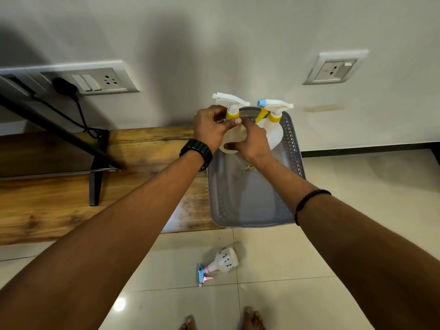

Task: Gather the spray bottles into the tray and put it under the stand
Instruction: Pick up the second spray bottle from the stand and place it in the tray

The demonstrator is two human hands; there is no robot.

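A grey perforated tray (294, 163) rests on the right end of a wooden stand (71, 206), overhanging its front edge. Two white spray bottles with yellow collars stand upright at the tray's far end. My left hand (210, 128) grips the neck of the left bottle (232, 110). My right hand (252, 140) holds the same bottle's body from the front. The right bottle (275, 125), with a blue nozzle tip, stands free beside it. A third, smaller spray bottle (221, 262) with a pink and blue head lies on its side on the tiled floor.
A black TV with a metal leg (96, 179) stands on the stand's left part. Wall sockets (100, 79) with a plugged black cable sit above it, another socket (333, 67) at the right. My bare feet (252, 320) show at the bottom edge.
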